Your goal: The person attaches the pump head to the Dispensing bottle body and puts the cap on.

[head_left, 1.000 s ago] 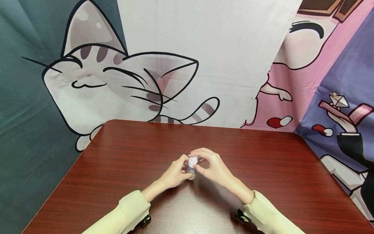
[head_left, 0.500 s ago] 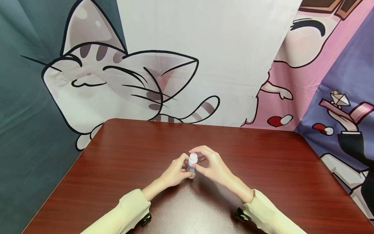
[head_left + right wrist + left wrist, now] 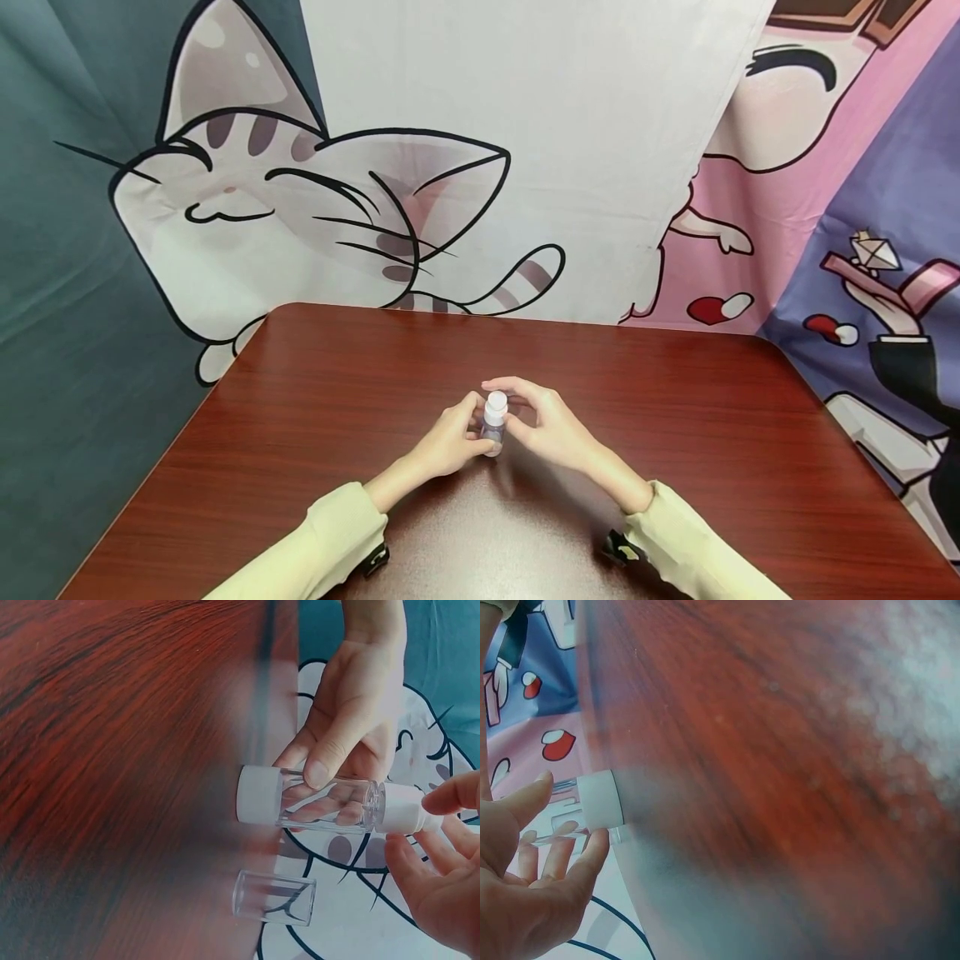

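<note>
A small clear pump bottle (image 3: pixel 492 433) with a white base and a white pump top (image 3: pixel 496 406) is upright between both hands. My left hand (image 3: pixel 446 437) holds its clear body between thumb and fingers. Around the pump top curve the fingers and thumb of my right hand (image 3: pixel 551 425); the right wrist view has them at the white collar (image 3: pixel 399 808). The white base (image 3: pixel 600 799) shows in the left wrist view. Whether the base touches the table cannot be told. A clear cap (image 3: pixel 274 898) stands apart from the bottle in the right wrist view.
The reddish-brown wooden table (image 3: pixel 337 375) spreads out around both hands. Behind it hangs a cloth backdrop (image 3: pixel 585 150) printed with a cartoon cat and figures. Dark bands (image 3: pixel 621 550) sit at the cuffs of the light sleeves.
The pump top shows more fully than a second ago. My right thumb has drawn back slightly to the right across the bottle's neck. The left hand keeps its hold.
</note>
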Motion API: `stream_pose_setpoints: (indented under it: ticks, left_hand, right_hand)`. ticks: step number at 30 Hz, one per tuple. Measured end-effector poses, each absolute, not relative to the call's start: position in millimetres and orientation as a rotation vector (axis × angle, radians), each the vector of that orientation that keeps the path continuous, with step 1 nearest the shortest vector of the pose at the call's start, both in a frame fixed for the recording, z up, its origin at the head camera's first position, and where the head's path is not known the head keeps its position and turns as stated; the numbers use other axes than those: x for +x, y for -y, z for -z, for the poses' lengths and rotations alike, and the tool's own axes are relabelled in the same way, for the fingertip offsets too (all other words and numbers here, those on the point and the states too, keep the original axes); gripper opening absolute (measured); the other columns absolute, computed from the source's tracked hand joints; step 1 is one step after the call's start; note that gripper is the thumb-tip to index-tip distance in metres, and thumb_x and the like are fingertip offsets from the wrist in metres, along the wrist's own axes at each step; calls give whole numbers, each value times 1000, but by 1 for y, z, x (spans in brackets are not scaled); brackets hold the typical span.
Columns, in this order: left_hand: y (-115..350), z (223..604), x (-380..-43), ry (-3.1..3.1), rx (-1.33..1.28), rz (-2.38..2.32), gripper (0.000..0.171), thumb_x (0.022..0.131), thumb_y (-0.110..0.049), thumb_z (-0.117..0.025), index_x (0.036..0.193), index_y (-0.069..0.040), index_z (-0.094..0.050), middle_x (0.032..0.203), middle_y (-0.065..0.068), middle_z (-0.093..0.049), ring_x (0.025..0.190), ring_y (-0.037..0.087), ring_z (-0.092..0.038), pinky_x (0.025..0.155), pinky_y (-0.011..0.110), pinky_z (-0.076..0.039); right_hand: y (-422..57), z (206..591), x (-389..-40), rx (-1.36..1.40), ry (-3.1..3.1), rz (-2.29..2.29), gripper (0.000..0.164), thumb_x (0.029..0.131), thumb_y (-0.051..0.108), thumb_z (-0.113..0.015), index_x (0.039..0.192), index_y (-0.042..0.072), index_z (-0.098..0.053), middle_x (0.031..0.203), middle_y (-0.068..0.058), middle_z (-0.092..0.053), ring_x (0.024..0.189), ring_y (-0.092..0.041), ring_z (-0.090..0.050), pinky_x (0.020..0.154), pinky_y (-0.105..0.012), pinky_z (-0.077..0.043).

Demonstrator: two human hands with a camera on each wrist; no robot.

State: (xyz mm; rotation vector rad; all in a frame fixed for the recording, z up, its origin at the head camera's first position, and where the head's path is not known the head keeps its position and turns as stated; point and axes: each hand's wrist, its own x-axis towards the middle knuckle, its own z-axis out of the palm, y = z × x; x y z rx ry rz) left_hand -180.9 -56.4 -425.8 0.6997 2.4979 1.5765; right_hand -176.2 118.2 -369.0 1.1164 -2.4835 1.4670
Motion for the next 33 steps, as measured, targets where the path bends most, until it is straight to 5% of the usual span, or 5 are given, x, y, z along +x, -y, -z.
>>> stream_pose_setpoints:
  ticks: [4,12,23,33]
  left_hand:
    - [57,427,-182,-2482,685,-1577,36,77,-2,-68,104,-2,-44,107,16,-59,93,23,-61,77,26,-56]
    - [57,427,-182,-2456,669,-1590,36,77,-3,-68,104,-3,-44,103,14,-61,91,20,-62,74,20,-54]
    - [57,426,-182,-2472,645,-1568,36,76,-5,-70,101,-5,-45,98,11,-63,88,18,-63,74,18,-54]
    - [56,428,-183,-2485,657,-1583,36,74,-5,-71,99,-2,-45,96,14,-63,87,23,-64,73,22,-56]
  right_hand:
    - [-115,360,-171,1145,2485,-1464,38,79,-13,-52,116,-5,-53,114,-20,-60,103,-34,-59,89,-41,-51]
    - [-120,382,-184,1090,2520,-1416,32,84,0,-56,115,10,-56,111,-7,-63,99,-17,-62,87,-31,-52]
    - [-117,384,-187,1006,2516,-1347,30,80,6,-65,108,15,-58,102,-4,-65,87,-12,-61,77,-32,-55]
    - [-107,357,-170,873,2555,-1350,28,76,2,-69,103,6,-60,95,-9,-64,81,-22,-62,72,-33,-56]
